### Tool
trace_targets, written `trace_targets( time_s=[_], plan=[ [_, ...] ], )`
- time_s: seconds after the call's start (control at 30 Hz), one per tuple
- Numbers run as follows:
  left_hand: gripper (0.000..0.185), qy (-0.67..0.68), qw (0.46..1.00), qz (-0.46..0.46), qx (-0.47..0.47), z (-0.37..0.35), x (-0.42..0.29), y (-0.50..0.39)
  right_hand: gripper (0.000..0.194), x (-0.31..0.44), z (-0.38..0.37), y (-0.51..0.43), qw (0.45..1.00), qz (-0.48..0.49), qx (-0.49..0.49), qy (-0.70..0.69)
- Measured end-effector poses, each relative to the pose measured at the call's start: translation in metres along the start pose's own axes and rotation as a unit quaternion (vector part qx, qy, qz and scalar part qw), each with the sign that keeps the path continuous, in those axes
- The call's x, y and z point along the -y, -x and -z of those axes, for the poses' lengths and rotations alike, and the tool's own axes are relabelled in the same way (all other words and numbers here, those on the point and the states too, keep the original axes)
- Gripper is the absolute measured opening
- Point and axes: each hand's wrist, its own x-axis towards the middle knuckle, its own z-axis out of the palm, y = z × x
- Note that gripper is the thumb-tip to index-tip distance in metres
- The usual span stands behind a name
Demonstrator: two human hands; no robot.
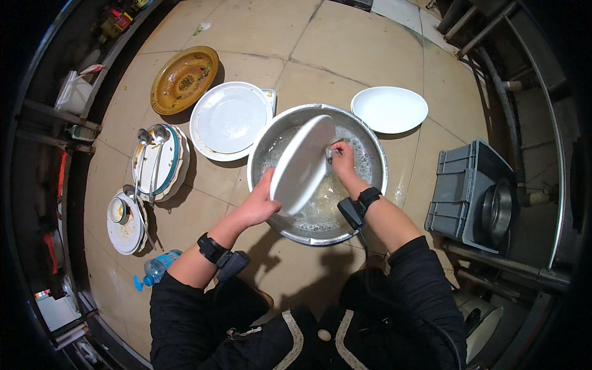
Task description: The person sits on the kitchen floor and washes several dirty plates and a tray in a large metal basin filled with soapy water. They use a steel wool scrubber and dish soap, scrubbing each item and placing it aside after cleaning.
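My left hand [256, 203] grips the near lower edge of a white oval dish [303, 171]. The dish is tipped steeply on its side over a round metal basin [380, 152] of cloudy, sudsy water [317, 215]. At the dish's right side is my right hand [343, 162], its fingers pinched around a small scouring pad [330, 153]. The pad is partly hidden by the fingers, so its material is unclear. It appears to be against or very close to the dish's face.
White oval dishes [389, 109] sit beyond the basin's right side. To the left are stacked white plates [231, 118], a brown dish [185, 81], soiled plates with ladles [155, 162], a small cup [118, 210] and a blue-capped bottle [158, 268]. A grey crate [451, 189] stands right.
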Motion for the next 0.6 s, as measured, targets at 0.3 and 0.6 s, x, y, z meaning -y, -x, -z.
trace_targets(
  time_s=[0.3, 0.6],
  plan=[
    [0.063, -0.358, 0.931, -0.047, 0.060, -0.015, 0.010, -0.010, 0.028, -0.037, 0.064, -0.031, 0.961, -0.240, 0.016, -0.137],
    [0.086, -0.024, 0.991, -0.030, -0.126, -0.020, 0.033, -0.010, 0.031, 0.017, 0.004, 0.012, 0.982, -0.034, 0.184, -0.024]
  ],
)
